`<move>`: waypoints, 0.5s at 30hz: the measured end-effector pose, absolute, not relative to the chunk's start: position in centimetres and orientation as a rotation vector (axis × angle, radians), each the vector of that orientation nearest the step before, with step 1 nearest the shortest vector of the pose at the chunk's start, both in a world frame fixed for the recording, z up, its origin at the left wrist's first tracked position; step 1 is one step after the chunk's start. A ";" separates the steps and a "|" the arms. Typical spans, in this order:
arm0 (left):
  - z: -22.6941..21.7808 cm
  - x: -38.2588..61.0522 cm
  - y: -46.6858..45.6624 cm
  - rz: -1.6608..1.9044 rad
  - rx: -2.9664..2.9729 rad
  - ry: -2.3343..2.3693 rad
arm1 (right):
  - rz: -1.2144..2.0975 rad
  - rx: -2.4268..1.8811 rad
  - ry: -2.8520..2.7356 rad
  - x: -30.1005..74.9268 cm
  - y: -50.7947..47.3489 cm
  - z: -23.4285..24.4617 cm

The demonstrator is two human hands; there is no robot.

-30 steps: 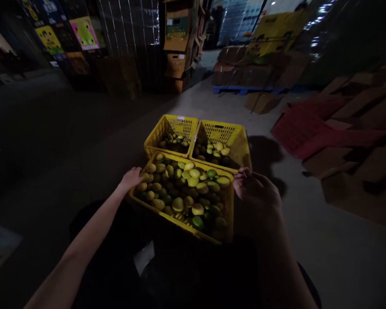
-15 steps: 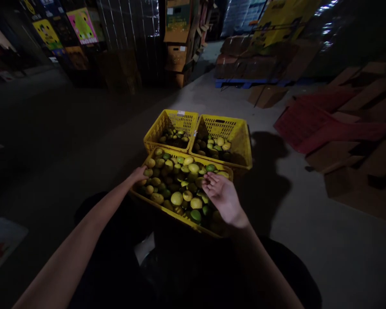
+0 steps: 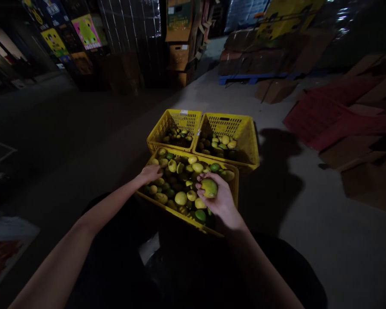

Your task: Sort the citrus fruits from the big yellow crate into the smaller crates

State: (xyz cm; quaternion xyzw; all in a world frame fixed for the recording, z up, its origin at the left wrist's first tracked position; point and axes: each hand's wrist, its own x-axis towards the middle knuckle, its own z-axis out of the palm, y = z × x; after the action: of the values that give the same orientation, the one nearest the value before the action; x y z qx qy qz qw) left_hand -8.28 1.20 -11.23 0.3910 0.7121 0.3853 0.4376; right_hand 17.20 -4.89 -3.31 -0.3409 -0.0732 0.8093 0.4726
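In my right hand (image 3: 221,199) a green-yellow lemon (image 3: 209,188) rests against the palm, with the fingers curled round it. That hand is above the right half of the front yellow crate (image 3: 183,219). The crate is filled with lemons (image 3: 180,198), some yellow and some green. My left hand (image 3: 151,173) reaches over the crate's left side, among the fruit. Its fingers are bent down and together; their tips, and whatever they hold, are hidden.
Behind stand two more yellow crates, a left one (image 3: 154,136) and a right one (image 3: 249,143), each with some lemons low inside. Red crates (image 3: 321,120) and cardboard boxes (image 3: 369,184) lie on the right. Stacked cartons (image 3: 178,58) and a blue pallet (image 3: 241,80) are farther back.
My right hand was open with nothing in it; a lemon is now in its curled fingers. The left hand has moved a little to the right over the fruit.
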 end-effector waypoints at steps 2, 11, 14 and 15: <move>-13.2 -8.8 1.3 0.828 1.079 1.942 | 1.973 -0.832 -0.170 17.6 -4.8 -3.1; -18.4 -7.3 1.8 0.504 1.284 2.429 | 1.948 -0.885 -0.163 18.3 -4.5 -3.0; -18.4 -7.2 2.0 0.424 1.343 2.458 | 1.951 -0.886 -0.161 18.3 -4.4 -2.8; -18.2 -7.3 2.1 0.401 1.358 2.450 | 1.955 -0.885 -0.162 18.3 -4.3 -2.8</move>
State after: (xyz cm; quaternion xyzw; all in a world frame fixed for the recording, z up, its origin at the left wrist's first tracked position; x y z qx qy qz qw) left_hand -7.26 2.06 -18.21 0.4741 0.8553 0.1400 0.1551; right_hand 18.30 -4.31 -2.76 -0.3618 -0.0661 0.7995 0.4749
